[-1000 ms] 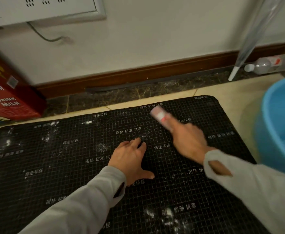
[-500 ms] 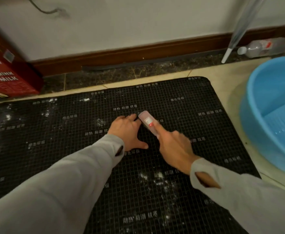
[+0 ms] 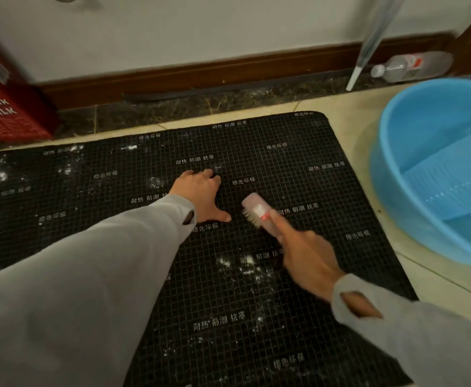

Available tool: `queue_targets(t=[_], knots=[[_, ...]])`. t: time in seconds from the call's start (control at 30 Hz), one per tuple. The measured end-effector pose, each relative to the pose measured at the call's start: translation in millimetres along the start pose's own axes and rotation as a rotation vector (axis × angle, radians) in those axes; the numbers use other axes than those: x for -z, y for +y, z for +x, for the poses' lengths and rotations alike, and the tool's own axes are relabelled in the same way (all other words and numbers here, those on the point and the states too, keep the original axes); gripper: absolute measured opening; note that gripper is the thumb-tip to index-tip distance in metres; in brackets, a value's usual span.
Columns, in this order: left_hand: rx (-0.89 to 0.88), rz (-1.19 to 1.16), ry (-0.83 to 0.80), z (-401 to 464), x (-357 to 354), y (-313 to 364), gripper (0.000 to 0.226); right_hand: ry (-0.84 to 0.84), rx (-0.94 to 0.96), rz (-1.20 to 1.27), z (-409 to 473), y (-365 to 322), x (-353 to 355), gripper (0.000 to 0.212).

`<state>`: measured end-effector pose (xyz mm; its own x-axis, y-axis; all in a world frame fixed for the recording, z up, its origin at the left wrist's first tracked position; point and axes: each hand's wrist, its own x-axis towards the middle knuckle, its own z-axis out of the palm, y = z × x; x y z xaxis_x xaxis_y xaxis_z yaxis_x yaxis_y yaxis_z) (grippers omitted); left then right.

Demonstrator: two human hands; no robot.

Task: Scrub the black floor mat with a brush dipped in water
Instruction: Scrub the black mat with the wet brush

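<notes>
Now the right hand (image 3: 307,255), gripping the brush (image 3: 256,210), has pulled it back beside the thumb of the flat left hand (image 3: 201,196); scrubbing the black mat (image 3: 298,174) continues toward white specks.

Black floor mat (image 3: 284,174) lies flat on tile, white grid lines, printed characters, white specks scattered. Pink brush (image 3: 255,209) bristles-down on mat centre. Blue basin (image 3: 390,152) just right of mat, holds water.

Black mat (image 3: 298,177) with pale grid and white lettering; pink brush (image 3: 256,212); blue basin (image 3: 396,152); red carton (image 3: 8,115); grey sleeves (image 3: 89,275).
</notes>
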<state>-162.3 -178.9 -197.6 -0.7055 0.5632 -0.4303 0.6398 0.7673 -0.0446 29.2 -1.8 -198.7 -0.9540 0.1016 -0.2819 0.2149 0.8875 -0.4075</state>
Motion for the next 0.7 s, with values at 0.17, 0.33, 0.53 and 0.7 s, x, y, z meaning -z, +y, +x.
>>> queue_targets(t=[0.17, 0.33, 0.53, 0.7], knots=[[0.004, 0.015, -0.019, -0.8, 1.1, -0.1, 0.106, 0.185, -0.371, -0.056, 20.0, 48.3, 44.9, 0.071], [0.001, 0.004, -0.005, 1.6, -0.1, -0.2, 0.108, 0.096, -0.085, 0.045, 6.8, -9.6, 13.5, 0.076], [0.007, -0.013, -0.001, 0.6, -0.6, -0.3, 0.106, 0.144, -0.057, -0.030, 1.1, 34.6, 3.6, 0.070], [0.018, -0.006, -0.013, 0.7, 2.2, 3.1, 0.107, 0.306, -0.435, 0.012, 10.3, 61.9, 49.9, 0.068]])
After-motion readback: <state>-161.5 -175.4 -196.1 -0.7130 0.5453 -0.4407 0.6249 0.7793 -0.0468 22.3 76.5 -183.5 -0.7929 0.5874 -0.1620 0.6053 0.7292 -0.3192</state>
